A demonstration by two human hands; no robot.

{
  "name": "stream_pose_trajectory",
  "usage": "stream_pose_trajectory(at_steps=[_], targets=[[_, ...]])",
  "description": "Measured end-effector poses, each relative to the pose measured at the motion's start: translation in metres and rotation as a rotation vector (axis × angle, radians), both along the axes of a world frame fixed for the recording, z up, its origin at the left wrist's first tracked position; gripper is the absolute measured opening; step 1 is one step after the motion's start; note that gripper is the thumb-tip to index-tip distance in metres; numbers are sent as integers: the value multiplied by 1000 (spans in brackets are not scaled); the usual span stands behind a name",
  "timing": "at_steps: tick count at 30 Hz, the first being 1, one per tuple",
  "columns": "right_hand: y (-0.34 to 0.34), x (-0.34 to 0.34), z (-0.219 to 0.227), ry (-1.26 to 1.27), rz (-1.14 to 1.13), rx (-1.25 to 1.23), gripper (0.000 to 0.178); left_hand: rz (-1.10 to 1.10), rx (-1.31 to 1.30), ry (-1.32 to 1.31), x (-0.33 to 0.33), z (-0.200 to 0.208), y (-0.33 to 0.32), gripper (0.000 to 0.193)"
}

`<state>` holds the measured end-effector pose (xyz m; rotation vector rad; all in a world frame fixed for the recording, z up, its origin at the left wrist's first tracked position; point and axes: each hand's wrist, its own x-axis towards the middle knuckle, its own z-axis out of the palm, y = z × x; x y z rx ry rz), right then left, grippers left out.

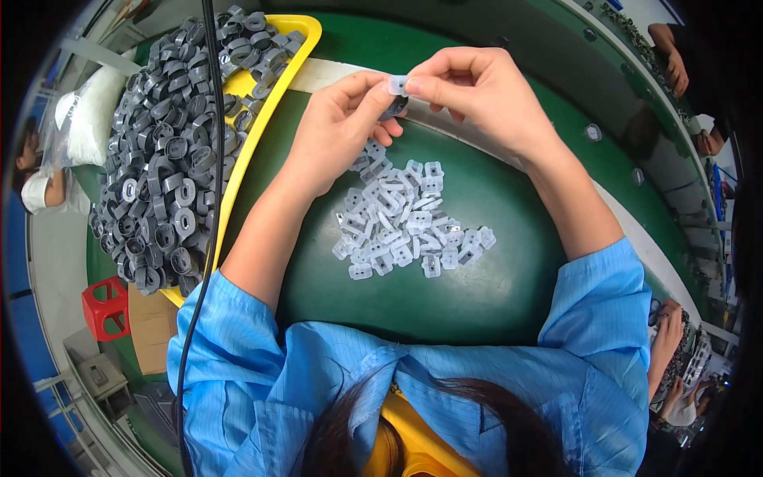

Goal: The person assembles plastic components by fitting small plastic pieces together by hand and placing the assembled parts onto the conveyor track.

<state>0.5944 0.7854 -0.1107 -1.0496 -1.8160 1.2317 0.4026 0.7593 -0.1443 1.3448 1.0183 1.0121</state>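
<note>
Over the far part of the green tabletop, my two hands meet with their fingertips close together. A small translucent white plastic piece [398,84] with a dark hole is pinched there, between my right hand [485,91] and the thumb of my left hand [338,119]. Just beneath it, the closed fingers of my left hand hold a dark grey plastic housing [395,108], partly hidden by them. Below the hands lies a loose heap of matching translucent pieces [393,222] on the green tabletop [493,298].
At the left, a yellow tray [232,191] is heaped with dark grey ring-shaped housings [163,151]. A black cable [216,119] hangs across it. A pale strip edges a green conveyor belt [556,103] beyond, carrying a few small parts. Other people's hands [675,71] show at the right.
</note>
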Motion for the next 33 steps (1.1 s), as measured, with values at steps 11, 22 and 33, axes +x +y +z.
stream_pose_trajectory(at_steps=[11,22,33], targets=[[-6,-2,11,-335,-43,220,23,42,-31,33,-1,5,-2,28],[-10,-7,5,-210,-116,243,19,173,370,325,9,-2,-9,35],[2,5,9,-287,-8,161,20,235,732,507,15,0,-9,37]])
